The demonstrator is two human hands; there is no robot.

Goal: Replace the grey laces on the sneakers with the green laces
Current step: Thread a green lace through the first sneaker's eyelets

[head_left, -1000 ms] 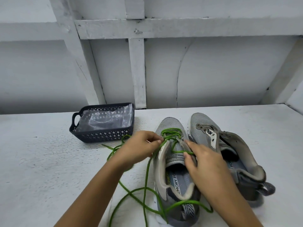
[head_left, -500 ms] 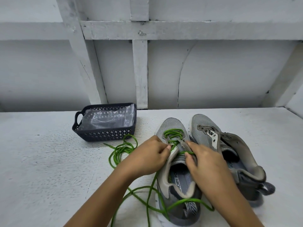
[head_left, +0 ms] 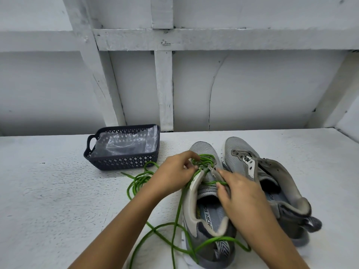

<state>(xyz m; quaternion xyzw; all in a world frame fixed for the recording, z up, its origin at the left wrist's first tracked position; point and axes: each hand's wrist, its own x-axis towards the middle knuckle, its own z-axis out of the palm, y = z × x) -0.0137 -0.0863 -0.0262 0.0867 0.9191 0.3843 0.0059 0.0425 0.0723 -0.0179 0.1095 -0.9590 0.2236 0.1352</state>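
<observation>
Two grey sneakers stand side by side on the white table, toes pointing away from me. The left sneaker (head_left: pixel 206 214) carries a green lace (head_left: pixel 176 216) threaded through its front eyelets, with long loose ends trailing over the table. My left hand (head_left: pixel 174 175) pinches the lace at the shoe's left eyelet row. My right hand (head_left: pixel 239 193) grips the right eyelet flap and a strand of lace crossing the tongue. The right sneaker (head_left: pixel 272 183) has no lace and gapes open. A second green lace (head_left: pixel 138 180) lies coiled left of the shoes.
A dark perforated plastic basket (head_left: pixel 124 162) with a clear plastic bag inside stands at the back left, near the white framed wall (head_left: pixel 165 84). The table's right edge runs near the laceless sneaker.
My left hand has moved right, from beside the shoe up to the front eyelets, drawing the lace with it. My right hand has stayed on the right flap.
</observation>
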